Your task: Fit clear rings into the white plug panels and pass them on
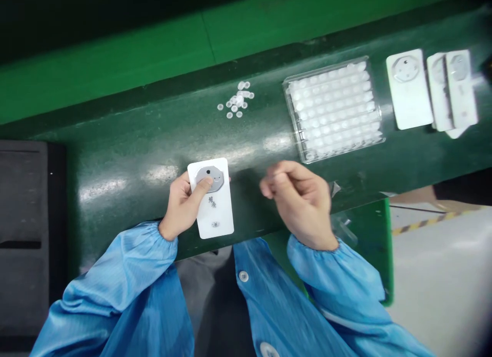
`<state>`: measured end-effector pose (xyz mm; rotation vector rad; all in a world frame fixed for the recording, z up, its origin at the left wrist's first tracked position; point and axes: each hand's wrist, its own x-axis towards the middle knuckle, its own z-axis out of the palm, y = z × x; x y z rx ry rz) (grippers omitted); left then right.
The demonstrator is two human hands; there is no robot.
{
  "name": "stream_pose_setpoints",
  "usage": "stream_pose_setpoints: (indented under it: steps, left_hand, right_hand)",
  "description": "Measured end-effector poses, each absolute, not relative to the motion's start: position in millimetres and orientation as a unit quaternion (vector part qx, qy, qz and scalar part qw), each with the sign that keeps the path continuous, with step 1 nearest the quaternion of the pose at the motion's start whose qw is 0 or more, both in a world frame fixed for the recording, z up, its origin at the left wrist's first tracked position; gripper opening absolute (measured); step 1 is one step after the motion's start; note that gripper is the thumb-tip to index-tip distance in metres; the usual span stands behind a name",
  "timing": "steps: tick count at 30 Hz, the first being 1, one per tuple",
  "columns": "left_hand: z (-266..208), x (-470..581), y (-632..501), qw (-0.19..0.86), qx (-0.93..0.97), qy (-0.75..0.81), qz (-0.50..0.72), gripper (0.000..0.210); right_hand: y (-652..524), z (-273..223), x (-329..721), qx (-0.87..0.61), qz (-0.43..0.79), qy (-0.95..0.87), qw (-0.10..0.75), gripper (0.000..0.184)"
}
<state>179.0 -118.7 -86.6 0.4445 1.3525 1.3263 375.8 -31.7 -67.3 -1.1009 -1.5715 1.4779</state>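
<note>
My left hand grips a flat white rectangular panel near the front edge of the bench, its thumb lying on a grey octagonal inset. Dark printed marks show on the panel below the inset. To the right, my right hand is raised apart from the panel, its fingers curled and the tips pinched together. Motion blur hides whether something small sits between those fingertips. Beyond the hands, a clear tray carries rows of small white round pieces. Several small translucent discs lie loose on the bench.
Several similar white panels lie at the far right, some overlapping. The bench surface is dark green. A dark grey crate stands at the left. Below the bench at the right is a green bin.
</note>
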Motion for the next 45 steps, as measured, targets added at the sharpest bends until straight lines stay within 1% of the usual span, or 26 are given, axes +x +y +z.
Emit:
stream_pose_setpoints:
  steps: [2,4,5,6,8,9,10,12,14,16,18,21,25,30,37,41,43,45]
  left_hand:
    - [-86,179,-119,0.576,0.186,0.558,0.567,0.035]
    - [-85,179,-118,0.583,0.184,0.544,0.574,0.036]
    - [-85,178,-118,0.585,0.181,0.54,0.577,0.036]
    - [-85,178,-117,0.586,0.176,0.538,0.579,0.036]
    - [-86,177,-116,0.585,0.166,0.54,0.581,0.037]
    - [-86,177,-116,0.584,0.164,0.543,0.581,0.038]
    - [-87,176,-115,0.583,0.164,0.545,0.58,0.039]
    - [-88,176,-115,0.582,0.168,0.546,0.579,0.041]
    - [-87,176,-115,0.582,0.174,0.545,0.578,0.042]
    - [-87,176,-115,0.578,0.176,0.548,0.579,0.041]
    - [-86,176,-115,0.571,0.177,0.554,0.579,0.041]
    - [-85,174,-116,0.565,0.181,0.561,0.577,0.041]
    - [-84,173,-117,0.567,0.186,0.559,0.576,0.043]
    - [-82,172,-118,0.579,0.182,0.555,0.57,0.046]
    - [-85,172,-120,0.575,0.186,0.561,0.565,0.044]
    - [-85,172,-119,0.572,0.188,0.556,0.573,0.044]
    - [-85,172,-118,0.576,0.176,0.543,0.586,0.05]
    - [-84,171,-117,0.57,0.155,0.534,0.605,0.068]
  right_hand:
    - [-28,-72,420,-0.452,0.544,-0.583,0.399,0.02]
    - [-28,-80,474,-0.462,0.498,-0.599,0.423,0.026]
    - [-31,-85,501,-0.481,0.441,-0.632,0.418,0.031]
    - [-36,-91,525,-0.513,0.357,-0.67,0.4,0.036]
    - [-49,-103,562,-0.587,0.159,-0.715,0.345,0.045]
    - [-56,-108,573,-0.617,0.072,-0.712,0.326,0.046]
    - [-62,-112,577,-0.64,0.01,-0.699,0.32,0.042]
    - [-66,-114,566,-0.661,-0.046,-0.668,0.338,0.036]
    - [-57,-108,532,-0.659,-0.046,-0.656,0.367,0.033]
    - [-36,-97,479,-0.609,0.035,-0.69,0.389,0.027]
    - [-6,-86,420,-0.496,0.144,-0.771,0.372,0.021]
    - [41,-81,345,-0.404,0.215,-0.827,0.328,0.02]
    - [78,-90,301,-0.407,0.203,-0.845,0.282,0.019]
    - [81,-98,305,-0.392,0.169,-0.867,0.257,0.016]
    - [58,-97,322,-0.318,0.175,-0.899,0.245,0.024]
    - [54,-99,327,-0.307,0.173,-0.901,0.252,0.026]
    - [53,-99,330,-0.297,0.157,-0.913,0.232,0.028]
    - [45,-97,337,-0.276,0.143,-0.929,0.203,0.029]
